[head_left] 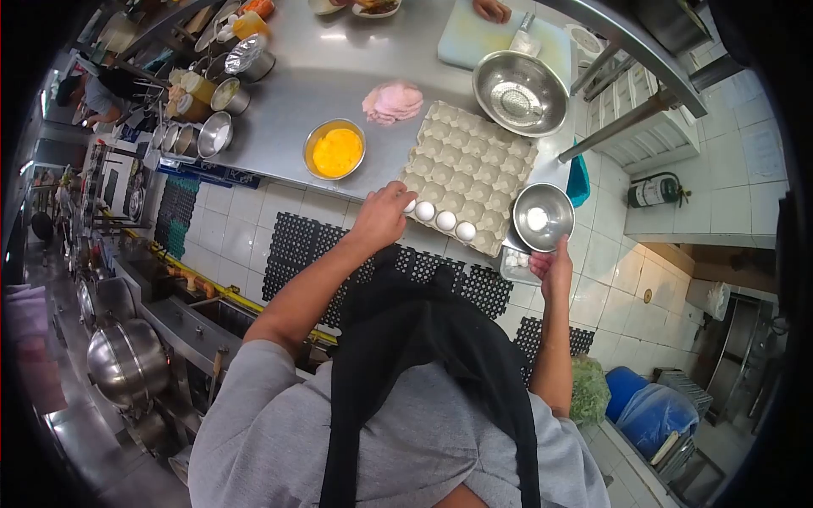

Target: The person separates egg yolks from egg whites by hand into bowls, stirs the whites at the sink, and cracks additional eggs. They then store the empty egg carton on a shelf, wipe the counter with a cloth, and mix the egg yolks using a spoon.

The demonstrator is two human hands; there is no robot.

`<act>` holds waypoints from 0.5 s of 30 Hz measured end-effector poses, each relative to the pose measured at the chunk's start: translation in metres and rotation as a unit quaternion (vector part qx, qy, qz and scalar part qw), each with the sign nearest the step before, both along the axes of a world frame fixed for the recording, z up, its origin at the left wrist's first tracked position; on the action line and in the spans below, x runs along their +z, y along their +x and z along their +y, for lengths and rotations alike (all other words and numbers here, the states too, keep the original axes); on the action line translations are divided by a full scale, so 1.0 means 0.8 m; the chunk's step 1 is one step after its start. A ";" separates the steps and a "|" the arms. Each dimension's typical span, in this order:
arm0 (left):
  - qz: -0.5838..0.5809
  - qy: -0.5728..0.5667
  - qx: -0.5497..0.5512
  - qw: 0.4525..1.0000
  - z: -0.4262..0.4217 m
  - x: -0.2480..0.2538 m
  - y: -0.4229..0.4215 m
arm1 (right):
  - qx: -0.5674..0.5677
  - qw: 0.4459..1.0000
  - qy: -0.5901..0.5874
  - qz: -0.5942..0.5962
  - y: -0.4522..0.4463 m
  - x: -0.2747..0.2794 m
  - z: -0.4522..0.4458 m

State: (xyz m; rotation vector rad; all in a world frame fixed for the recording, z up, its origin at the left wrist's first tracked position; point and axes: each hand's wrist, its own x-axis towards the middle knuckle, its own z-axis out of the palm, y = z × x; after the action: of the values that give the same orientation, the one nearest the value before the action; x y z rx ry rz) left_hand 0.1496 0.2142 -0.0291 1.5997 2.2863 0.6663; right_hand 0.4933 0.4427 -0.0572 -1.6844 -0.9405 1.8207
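My left hand [383, 217] is closed at the near left corner of a grey cardboard egg tray [470, 161], its fingertips on a white egg [411, 206] that they partly cover. Three more white eggs [445, 220] sit beside it along the tray's near edge; the other cups hold none. My right hand [553, 269] grips the near rim of a small steel bowl [544, 218] at the tray's right. Below that bowl, a small container [515, 264] holds white pieces that look like eggshells. Left of the tray stands a steel bowl of yellow beaten egg [336, 153].
A pink cloth [393, 102] lies behind the egg bowl. A large steel bowl [520, 93] stands behind the tray, near a cutting board [474, 38] with another person's hand [491, 10]. Pots and jars [216, 134] crowd the left. Shelf posts [605, 118] rise at the right.
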 end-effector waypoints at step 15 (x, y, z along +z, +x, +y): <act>-0.753 0.202 0.189 0.597 -0.009 -0.072 -0.039 | 0.509 0.605 0.582 -0.191 -0.152 0.066 -0.097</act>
State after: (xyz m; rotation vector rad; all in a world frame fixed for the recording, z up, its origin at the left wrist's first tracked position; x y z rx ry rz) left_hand 0.1181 0.2071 -0.0868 0.0842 1.0227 1.7706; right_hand 0.3720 0.3647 -0.0046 -0.5450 -2.8233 0.6154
